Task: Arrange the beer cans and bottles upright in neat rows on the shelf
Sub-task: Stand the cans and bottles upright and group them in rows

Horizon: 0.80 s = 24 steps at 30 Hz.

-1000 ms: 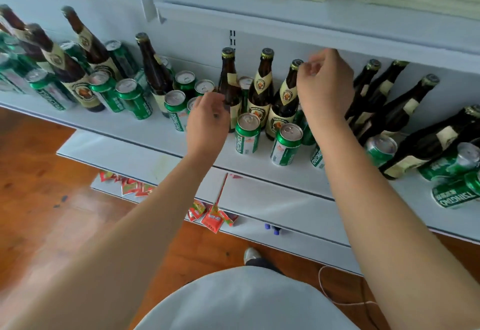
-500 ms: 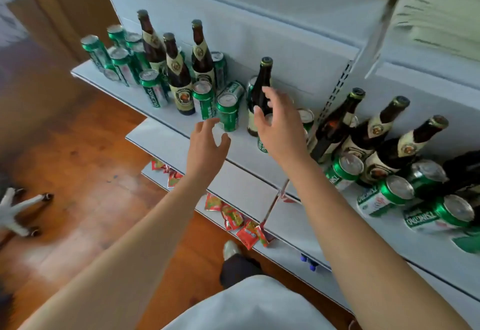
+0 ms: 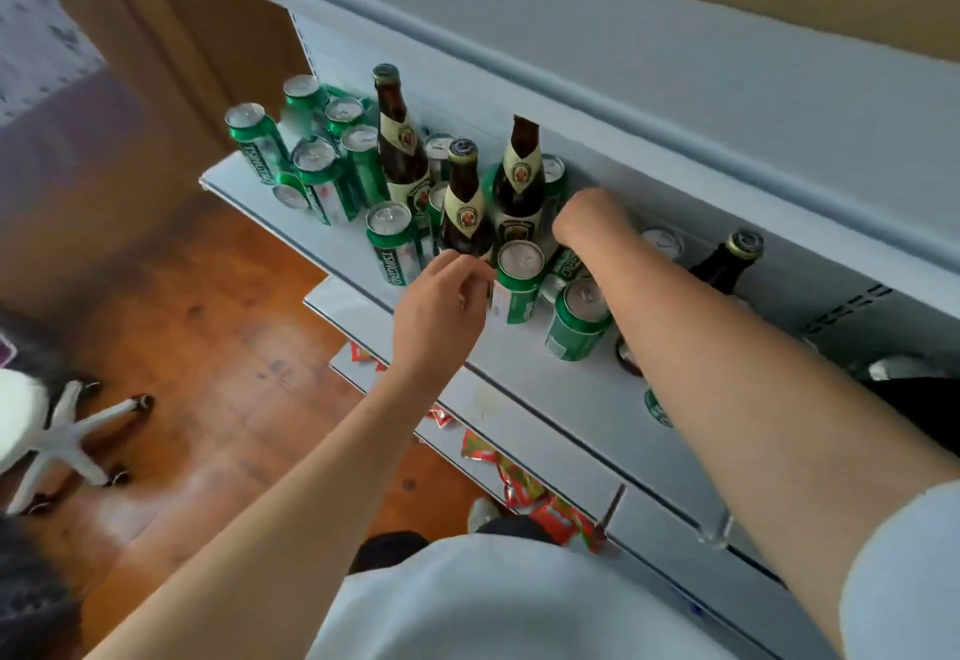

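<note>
Left hand (image 3: pixel 441 306) beside upright can (image 3: pixel 517 280); right hand (image 3: pixel 589 218) behind it, on shelf (image 3: pixel 571 389).

Soft even daylight, glare on wood floor (image 3: pixel 218 347), slight motion blur throughout, wide-angle bending at edges, faint shadows.

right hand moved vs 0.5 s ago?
Yes. The right hand has gone deeper into the shelf, past the front green cans, toward the back wall; camera also shifted.
</note>
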Each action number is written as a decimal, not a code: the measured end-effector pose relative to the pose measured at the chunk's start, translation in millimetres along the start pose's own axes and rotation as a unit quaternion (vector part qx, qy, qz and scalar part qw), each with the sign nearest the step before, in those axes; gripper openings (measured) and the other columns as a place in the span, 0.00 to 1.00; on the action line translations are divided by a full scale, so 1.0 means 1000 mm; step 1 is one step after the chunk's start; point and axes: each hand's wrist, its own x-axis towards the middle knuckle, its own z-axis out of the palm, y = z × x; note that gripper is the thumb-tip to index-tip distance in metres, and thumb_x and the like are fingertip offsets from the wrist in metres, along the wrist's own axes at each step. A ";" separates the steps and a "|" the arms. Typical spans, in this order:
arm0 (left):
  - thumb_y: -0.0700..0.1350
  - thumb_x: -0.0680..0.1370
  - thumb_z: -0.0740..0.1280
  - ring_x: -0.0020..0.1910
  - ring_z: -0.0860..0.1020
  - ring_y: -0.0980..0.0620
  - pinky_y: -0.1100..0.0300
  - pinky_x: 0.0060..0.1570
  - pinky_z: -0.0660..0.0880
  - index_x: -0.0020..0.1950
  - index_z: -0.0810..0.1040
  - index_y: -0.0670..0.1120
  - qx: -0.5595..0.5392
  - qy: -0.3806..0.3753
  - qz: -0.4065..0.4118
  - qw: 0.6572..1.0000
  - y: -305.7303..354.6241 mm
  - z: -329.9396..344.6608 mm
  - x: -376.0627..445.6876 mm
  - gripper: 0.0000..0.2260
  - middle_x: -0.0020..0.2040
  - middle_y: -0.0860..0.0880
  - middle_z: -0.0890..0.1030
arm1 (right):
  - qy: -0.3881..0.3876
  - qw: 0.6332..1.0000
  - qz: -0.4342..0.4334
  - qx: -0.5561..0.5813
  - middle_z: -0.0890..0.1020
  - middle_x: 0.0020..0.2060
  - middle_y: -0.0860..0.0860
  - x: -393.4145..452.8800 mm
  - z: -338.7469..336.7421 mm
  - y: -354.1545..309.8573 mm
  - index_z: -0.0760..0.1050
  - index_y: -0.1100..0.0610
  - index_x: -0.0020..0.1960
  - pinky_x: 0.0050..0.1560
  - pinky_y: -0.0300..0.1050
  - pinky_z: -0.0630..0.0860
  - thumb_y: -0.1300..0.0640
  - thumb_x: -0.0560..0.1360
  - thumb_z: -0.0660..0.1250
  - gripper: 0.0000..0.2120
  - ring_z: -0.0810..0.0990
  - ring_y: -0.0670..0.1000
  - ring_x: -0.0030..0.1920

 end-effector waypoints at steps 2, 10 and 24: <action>0.40 0.77 0.62 0.31 0.72 0.54 0.60 0.31 0.71 0.45 0.83 0.47 -0.011 0.039 -0.001 0.999 -0.012 -0.007 0.004 0.09 0.45 0.54 0.79 | -0.034 0.998 0.025 0.038 0.78 0.57 0.58 0.010 0.008 -0.002 0.73 0.61 0.63 0.53 0.48 0.74 0.58 0.79 0.60 0.14 0.77 0.58 0.57; 0.37 0.75 0.61 0.49 0.74 0.49 0.53 0.45 0.74 0.51 0.80 0.44 -0.030 0.103 -0.006 0.994 -0.076 -0.031 0.055 0.10 0.50 0.48 0.76 | -0.036 0.997 0.067 0.008 0.77 0.61 0.58 0.030 0.018 -0.009 0.70 0.62 0.68 0.44 0.43 0.71 0.50 0.77 0.63 0.24 0.78 0.57 0.54; 0.53 0.79 0.66 0.61 0.73 0.47 0.56 0.56 0.72 0.71 0.68 0.45 -0.023 -0.170 -0.034 0.985 -0.141 -0.040 0.101 0.23 0.64 0.46 0.71 | 0.072 0.980 0.176 0.059 0.64 0.69 0.65 -0.009 0.031 -0.011 0.52 0.60 0.75 0.52 0.52 0.76 0.64 0.71 0.73 0.41 0.74 0.65 0.62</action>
